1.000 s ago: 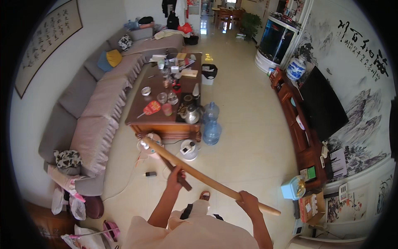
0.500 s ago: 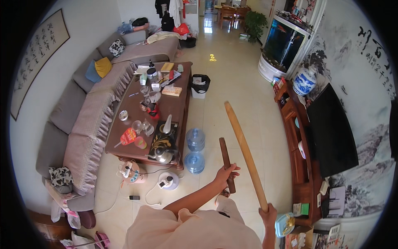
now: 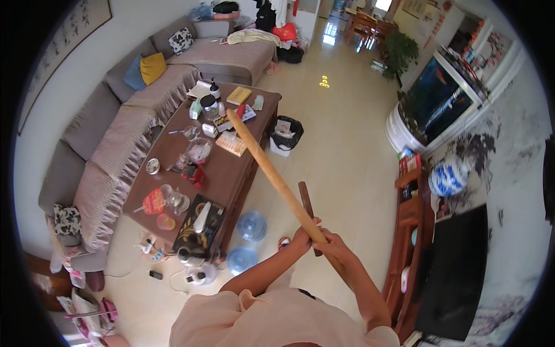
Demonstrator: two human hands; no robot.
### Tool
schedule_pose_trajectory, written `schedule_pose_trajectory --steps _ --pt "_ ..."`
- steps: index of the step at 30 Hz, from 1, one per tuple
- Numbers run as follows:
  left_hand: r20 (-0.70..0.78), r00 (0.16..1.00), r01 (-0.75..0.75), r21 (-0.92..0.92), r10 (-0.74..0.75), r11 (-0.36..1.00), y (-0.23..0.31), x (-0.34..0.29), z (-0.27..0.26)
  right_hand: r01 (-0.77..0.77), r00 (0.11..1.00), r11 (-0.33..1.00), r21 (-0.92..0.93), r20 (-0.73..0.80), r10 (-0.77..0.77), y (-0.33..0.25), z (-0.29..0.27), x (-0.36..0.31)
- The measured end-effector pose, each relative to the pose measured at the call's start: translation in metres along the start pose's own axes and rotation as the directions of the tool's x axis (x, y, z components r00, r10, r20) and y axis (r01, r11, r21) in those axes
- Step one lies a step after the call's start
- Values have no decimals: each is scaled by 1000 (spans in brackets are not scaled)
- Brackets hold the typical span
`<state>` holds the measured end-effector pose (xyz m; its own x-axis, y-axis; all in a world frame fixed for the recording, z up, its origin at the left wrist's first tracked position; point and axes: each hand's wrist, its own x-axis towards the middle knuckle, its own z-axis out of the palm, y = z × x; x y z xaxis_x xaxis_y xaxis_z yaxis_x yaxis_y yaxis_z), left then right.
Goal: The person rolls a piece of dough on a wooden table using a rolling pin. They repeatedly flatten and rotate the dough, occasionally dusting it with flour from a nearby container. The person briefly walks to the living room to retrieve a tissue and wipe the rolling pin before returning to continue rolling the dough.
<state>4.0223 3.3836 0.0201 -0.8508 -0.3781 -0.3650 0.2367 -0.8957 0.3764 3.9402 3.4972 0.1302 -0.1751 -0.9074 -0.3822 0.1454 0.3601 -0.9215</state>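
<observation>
My left hand (image 3: 302,238) is closed around a short dark wooden stick (image 3: 306,200), whose top end points away from me. My right hand (image 3: 336,247) grips a long pale wooden stick (image 3: 272,171). The two hands are close together in front of my body. Crossing over the dark stick near my left hand, the long stick slants up and left, and its tip overlaps the view of the table. Its lower part runs back along my right forearm and is partly hidden.
At left, a brown coffee table (image 3: 136,196) carries jars, bowls and a kettle, with a grey sofa (image 3: 87,130) behind it. Two blue water jugs (image 3: 252,225) and a lined bin (image 3: 281,151) stand on the floor. A TV cabinet (image 3: 404,248) and fish tank (image 3: 436,98) line the right.
My right hand has come up and left to my left hand, and the long stick now tilts left across the dark stick. The view has turned and shifted.
</observation>
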Motion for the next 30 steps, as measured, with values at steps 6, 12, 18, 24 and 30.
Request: schedule_pose_trajectory --steps 6,12,18,24,30 --pt "2 1000 -28 55 28 998 59 119 14 -157 981 985 -78 100 164 -50 -95 134" --pt "65 998 -8 171 -3 985 156 217 28 -179 956 955 -235 190 225 -116 -156 259" --pt "-185 978 -34 317 97 948 237 329 -35 230 969 866 -445 187 -161 -129 -205 405" --pt "-523 651 -328 460 550 825 412 344 -138 314 949 681 -662 216 -229 -160 -241 535" --pt "-606 215 -362 679 766 638 603 319 -267 290 957 651 -701 198 -212 -179 -243 636"
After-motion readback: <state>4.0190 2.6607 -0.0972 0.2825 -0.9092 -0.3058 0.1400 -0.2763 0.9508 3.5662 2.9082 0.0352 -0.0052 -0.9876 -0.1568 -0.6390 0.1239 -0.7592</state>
